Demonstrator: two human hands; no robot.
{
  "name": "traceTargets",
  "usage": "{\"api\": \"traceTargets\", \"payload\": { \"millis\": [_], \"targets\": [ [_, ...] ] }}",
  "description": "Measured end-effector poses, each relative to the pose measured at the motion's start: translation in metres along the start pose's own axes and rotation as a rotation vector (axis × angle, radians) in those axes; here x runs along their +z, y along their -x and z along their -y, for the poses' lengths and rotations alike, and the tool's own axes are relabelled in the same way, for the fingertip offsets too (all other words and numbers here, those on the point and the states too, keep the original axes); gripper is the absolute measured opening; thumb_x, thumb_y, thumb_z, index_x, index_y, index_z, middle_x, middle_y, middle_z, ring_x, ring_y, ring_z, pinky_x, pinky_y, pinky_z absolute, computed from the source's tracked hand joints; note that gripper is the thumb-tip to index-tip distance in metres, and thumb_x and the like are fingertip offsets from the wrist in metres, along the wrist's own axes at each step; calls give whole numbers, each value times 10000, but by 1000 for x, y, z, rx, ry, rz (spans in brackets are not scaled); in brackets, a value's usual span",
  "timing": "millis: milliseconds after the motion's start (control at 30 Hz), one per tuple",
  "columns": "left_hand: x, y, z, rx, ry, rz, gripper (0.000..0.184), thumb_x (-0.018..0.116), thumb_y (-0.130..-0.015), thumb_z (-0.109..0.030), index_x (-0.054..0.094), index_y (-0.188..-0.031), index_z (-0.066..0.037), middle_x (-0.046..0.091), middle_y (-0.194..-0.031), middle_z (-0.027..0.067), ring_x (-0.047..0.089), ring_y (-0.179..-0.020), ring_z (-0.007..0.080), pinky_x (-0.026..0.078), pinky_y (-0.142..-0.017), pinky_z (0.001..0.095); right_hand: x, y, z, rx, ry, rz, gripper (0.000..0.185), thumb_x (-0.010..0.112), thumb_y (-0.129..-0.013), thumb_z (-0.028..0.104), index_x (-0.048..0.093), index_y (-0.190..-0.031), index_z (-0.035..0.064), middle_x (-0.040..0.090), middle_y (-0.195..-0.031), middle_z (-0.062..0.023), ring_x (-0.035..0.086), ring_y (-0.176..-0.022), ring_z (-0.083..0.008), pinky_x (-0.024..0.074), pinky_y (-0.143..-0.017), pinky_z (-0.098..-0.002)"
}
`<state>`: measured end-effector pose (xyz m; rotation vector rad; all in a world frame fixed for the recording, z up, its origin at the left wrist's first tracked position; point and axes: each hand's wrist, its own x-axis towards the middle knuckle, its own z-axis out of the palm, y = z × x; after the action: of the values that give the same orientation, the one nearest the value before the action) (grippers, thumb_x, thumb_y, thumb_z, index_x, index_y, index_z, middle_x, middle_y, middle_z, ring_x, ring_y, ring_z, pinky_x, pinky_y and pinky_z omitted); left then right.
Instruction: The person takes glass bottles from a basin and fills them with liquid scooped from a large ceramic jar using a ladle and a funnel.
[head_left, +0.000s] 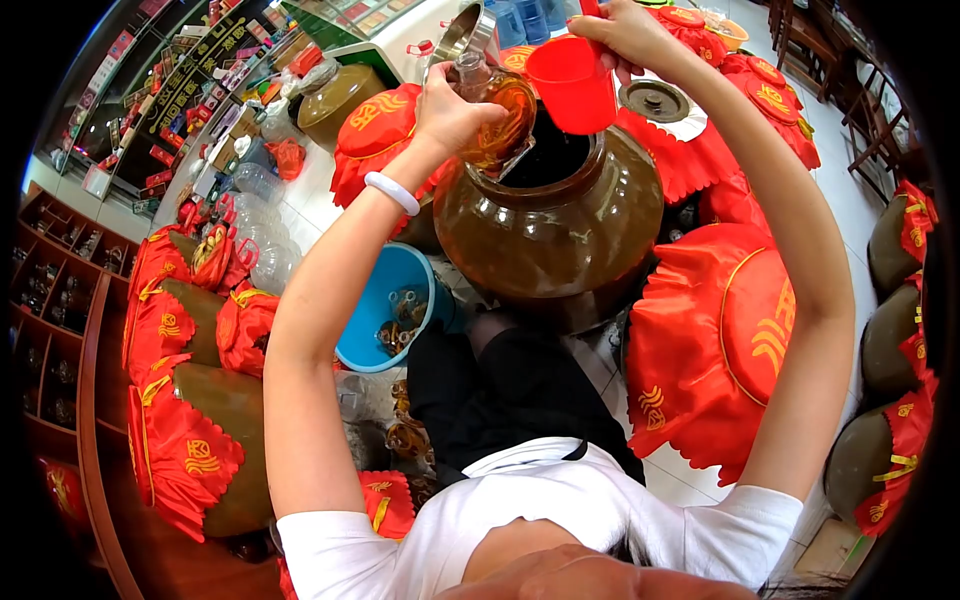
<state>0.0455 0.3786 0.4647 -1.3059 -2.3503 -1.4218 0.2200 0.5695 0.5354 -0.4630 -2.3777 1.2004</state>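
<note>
Up near the top centre of the frame, the person's left hand (455, 115) is curled around a glass bottle (510, 130), the thumb laid across its front and the fingers mostly out of sight behind; amber liquid shows through the glass, and the clear neck stands above the grip; a white bracelet (393, 192) circles that wrist. Just to the right, at the very top, the right hand (630, 38) is clamped on the upper part of a red plastic cup (572, 85), fingers bent in close; what the cup holds I can't tell from here. Both bottle and cup hang over the dark mouth of a big brown glazed jar (540, 240) in the upper middle, bottle at the left of the opening, cup at the right; whether either touches the rim I can't say; a shiny metal vessel (462, 35) shows behind the bottle. Left of centre sits a blue bucket (385, 275) with small glass bottles (392, 325) in it; right of centre, a red cloth cover (690, 330) with gold markings bulges beside the person's right arm.
</note>
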Motion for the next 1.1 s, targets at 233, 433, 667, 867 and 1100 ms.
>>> {"api": "traceTargets", "payload": {
  "millis": [233,433,667,867,1100],
  "targets": [
    [3,3,11,93,7,-56,851,842,-485,-269,443,-1178,22,643,-1014,174,631,-932,291,494,-830,366,14,-2,-28,-45,23,-6,386,543,-856,339,546,-671,1,545,-495,-54,535,-348,-124,377,-301,-226],
    [-4,14,4,124,-101,13,819,811,-490,-276,451,-1175,-6,652,-983,177,631,-921,315,498,-817,377,33,-10,-30,85,67,24,724,561,-774,649,578,-647,-63,608,-573,-138,623,-460,-188,466,-380,-280],
    [-6,19,-5,165,-192,96,800,787,-507,-291,450,-1184,-31,655,-949,184,632,-890,339,500,-790,394,53,-38,-22,164,-17,31,859,494,-706,780,551,-680,-77,603,-581,-156,633,-490,-213,462,-406,-290],
    [-5,23,-13,203,-248,120,793,773,-516,-295,453,-1193,-35,656,-912,195,632,-862,357,497,-782,404,56,-50,-14,187,-84,-2,726,607,-652,741,468,-629,28,557,-549,-113,561,-430,-152,392,-378,-231],
    [-5,24,-15,240,-257,113,791,767,-516,-289,458,-1201,-45,657,-901,197,634,-846,355,497,-773,406,59,-63,-11,303,-268,-8,322,646,-698,308,529,-669,10,526,-576,-65,566,-428,-166,460,-388,-276]
  ]
}}
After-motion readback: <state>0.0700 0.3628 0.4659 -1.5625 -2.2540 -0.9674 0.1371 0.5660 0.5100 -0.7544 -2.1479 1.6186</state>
